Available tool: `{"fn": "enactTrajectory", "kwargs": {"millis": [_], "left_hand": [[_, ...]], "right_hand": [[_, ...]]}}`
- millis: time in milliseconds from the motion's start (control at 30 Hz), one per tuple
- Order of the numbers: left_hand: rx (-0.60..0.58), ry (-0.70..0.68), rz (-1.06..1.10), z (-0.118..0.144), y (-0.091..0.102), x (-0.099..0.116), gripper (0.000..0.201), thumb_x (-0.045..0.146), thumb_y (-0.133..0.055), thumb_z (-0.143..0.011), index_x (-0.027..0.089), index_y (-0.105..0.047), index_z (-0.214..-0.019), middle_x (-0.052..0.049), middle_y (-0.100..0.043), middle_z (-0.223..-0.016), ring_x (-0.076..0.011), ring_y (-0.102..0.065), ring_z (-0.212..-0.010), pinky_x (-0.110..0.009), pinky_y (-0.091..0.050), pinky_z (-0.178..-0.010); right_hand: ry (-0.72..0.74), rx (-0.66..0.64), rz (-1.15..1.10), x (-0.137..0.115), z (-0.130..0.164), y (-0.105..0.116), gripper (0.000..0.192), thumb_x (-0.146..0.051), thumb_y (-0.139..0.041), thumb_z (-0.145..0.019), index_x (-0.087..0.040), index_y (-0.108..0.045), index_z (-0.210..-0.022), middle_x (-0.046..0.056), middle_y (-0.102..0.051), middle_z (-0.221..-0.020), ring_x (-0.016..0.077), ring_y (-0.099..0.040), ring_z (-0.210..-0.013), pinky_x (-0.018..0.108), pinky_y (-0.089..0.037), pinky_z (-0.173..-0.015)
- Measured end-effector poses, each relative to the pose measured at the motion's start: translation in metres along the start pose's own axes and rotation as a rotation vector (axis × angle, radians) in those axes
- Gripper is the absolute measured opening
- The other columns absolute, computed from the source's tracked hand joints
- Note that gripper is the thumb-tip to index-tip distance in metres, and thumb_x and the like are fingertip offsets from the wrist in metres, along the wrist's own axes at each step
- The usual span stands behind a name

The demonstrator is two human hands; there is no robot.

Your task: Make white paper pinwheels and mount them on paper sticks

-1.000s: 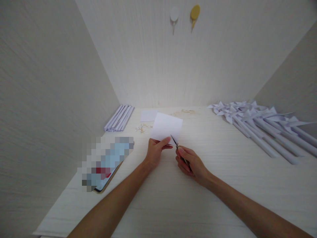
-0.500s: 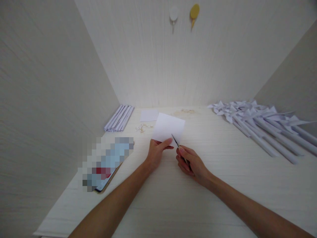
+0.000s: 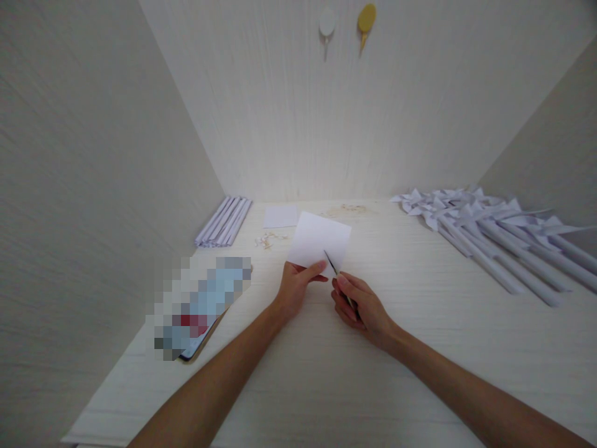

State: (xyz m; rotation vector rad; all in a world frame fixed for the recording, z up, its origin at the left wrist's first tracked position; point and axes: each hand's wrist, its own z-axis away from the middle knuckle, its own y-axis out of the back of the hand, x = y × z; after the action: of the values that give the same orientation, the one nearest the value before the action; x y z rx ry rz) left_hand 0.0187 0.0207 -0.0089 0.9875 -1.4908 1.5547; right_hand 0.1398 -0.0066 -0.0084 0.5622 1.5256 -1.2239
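Note:
My left hand [image 3: 296,285] pinches the near edge of a white square of paper [image 3: 316,239] and holds it up above the table. My right hand [image 3: 358,303] grips small scissors [image 3: 334,267], whose thin blades reach into the paper's lower right edge. The scissor handles are hidden inside my fingers. Both hands meet near the middle of the pale wooden table [image 3: 326,373].
A bundle of rolled white paper sticks [image 3: 224,221] lies at the back left, a small paper square [image 3: 280,216] behind it. Several paper pinwheels [image 3: 489,233] cover the right side. A blurred flat object [image 3: 198,305] lies at left. Small scraps [image 3: 268,239] are scattered nearby. Two hooks [image 3: 347,22] hang on the wall.
The paper has turned and shifted slightly right in my left hand, and the scissor blades have moved a little further into its edge.

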Motion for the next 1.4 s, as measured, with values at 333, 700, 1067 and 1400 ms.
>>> {"fn": "enactTrajectory", "kwargs": {"millis": [333,700,1067,1400], "left_hand": [[-0.026,0.016,0.002,0.0,0.0,0.001,0.018,0.021,-0.071,-0.051,0.014,-0.063,-0.066,0.001,-0.064,-0.065,-0.0096,-0.055,-0.055,-0.02,-0.048,-0.047],[-0.034,0.017,0.0,0.001,-0.001,0.001,0.02,0.02,-0.071,-0.051,0.013,-0.062,-0.067,0.001,-0.063,-0.064,-0.0091,-0.055,-0.055,-0.019,-0.048,-0.046],[-0.048,0.007,-0.051,-0.003,0.003,0.001,0.025,0.023,-0.071,-0.051,0.013,-0.062,-0.071,0.0,-0.062,-0.064,-0.0105,-0.055,-0.055,-0.021,-0.047,-0.046],[0.127,-0.089,-0.126,-0.017,0.019,0.008,0.016,0.025,-0.068,-0.055,0.016,-0.059,-0.065,0.006,-0.052,-0.055,-0.0048,-0.047,-0.051,-0.015,-0.032,-0.044]], "right_hand": [[0.014,0.009,0.005,0.0,-0.001,0.0,0.034,-0.046,-0.052,-0.072,-0.018,-0.038,-0.057,-0.011,-0.03,-0.031,0.0011,-0.017,-0.023,0.013,-0.011,-0.023],[0.025,0.015,0.004,0.001,0.0,0.0,0.033,-0.045,-0.052,-0.072,-0.018,-0.039,-0.057,-0.012,-0.03,-0.031,0.0013,-0.018,-0.025,0.014,-0.012,-0.024],[0.009,0.041,0.015,0.0,-0.001,-0.001,0.034,-0.044,-0.052,-0.071,-0.019,-0.037,-0.055,-0.012,-0.03,-0.031,0.0012,-0.017,-0.024,0.014,-0.011,-0.024],[-0.011,0.025,0.044,-0.001,-0.001,0.0,0.037,-0.046,-0.054,-0.068,-0.019,-0.034,-0.052,-0.012,-0.029,-0.03,0.0008,-0.017,-0.023,0.014,-0.009,-0.023]]}}
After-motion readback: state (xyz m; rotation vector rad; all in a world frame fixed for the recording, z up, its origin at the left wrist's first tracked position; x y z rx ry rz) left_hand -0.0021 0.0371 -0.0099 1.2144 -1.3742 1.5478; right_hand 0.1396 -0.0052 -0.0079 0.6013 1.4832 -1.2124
